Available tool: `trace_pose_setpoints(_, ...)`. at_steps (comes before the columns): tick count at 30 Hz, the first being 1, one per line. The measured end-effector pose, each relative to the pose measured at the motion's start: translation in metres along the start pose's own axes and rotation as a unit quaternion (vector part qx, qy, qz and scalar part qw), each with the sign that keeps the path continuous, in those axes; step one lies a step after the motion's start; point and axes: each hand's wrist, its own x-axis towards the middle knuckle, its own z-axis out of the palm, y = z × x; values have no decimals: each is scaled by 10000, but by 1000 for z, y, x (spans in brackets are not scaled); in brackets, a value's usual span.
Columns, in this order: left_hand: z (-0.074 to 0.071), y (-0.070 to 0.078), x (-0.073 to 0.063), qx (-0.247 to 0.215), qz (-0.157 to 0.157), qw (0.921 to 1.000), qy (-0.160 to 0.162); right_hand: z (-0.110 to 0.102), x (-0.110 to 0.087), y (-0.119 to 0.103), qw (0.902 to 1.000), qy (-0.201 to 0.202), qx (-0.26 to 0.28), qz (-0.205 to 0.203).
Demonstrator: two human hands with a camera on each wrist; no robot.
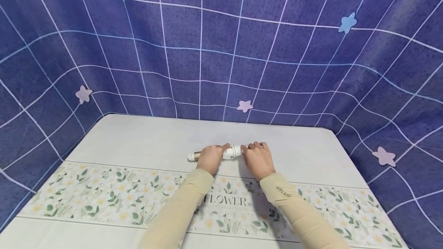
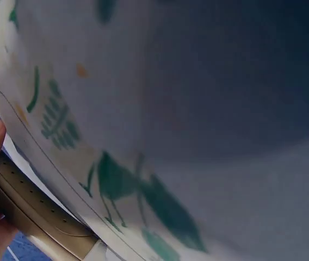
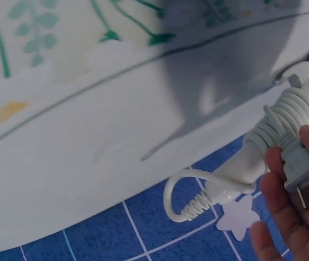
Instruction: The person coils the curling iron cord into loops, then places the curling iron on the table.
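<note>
A white hair iron [image 1: 228, 153] with a gold barrel lies across the white part of the table, its tip to the left. My left hand [image 1: 210, 158] grips it around the middle; the left wrist view shows the gold barrel [image 2: 40, 209], dotted with small holes, beside the fingers. White cord [image 3: 288, 117] is wound in several turns round the handle. At the handle end, my right hand [image 1: 258, 159] pinches the grey-white two-pin plug [image 3: 301, 163] between thumb and fingers, prongs pointing outward. A loop of cord [image 3: 171, 190] curves out from the handle's end.
A white tablecloth [image 1: 145, 133] with a printed flower band [image 1: 104, 193] covers the table. Behind and at both sides hangs a blue gridded curtain [image 1: 183, 64] with stars. The table's far edge runs just beyond the hands.
</note>
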Motion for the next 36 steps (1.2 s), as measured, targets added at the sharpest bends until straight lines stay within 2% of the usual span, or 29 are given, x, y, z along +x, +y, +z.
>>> trace_pose_setpoints(5, 3, 1, -1, -138, -49, 9999, 31, -1, 3, -5, 9999, -53, 73, 61)
trace_pose_setpoints(12, 5, 6, -3, -244, -108, 9995, 194, 0, 0, -11, 9999, 127, 52, 37)
trace_pose_setpoints(15, 4, 7, -3, -374, -144, 9991, 117, -2, 1, -11, 9999, 132, 89, 49)
trace_pose_setpoints(19, -4, 3, -2, -885, -226, 9951, -384, -6, 1, -10, 9999, 119, 107, 33)
trace_pose_setpoints(21, -10, -1, -1, -1294, -280, 9886, -717, -7, 2, -9, 9999, 86, 71, 9)
trace_pose_setpoints(24, -19, -7, 0, -1920, -435, 9745, -1076, -6, 0, -9, 10000, 39, -19, 4)
trace_pose_setpoints(27, -26, -12, 1, -2141, -583, 9674, -1221, -4, -3, -9, 9999, 66, -107, 21)
trace_pose_setpoints(30, -31, -15, 0, -1731, -768, 9738, -1257, 2, -8, -8, 9997, 216, -138, 4)
trace_pose_setpoints(32, -35, -16, -2, -1181, -837, 9814, -1264, 6, -12, -7, 9994, 336, -107, -8)
trace_pose_setpoints(36, -39, -17, -5, -178, -727, 9897, -1216, 10, -18, -7, 9988, 494, 37, -16)
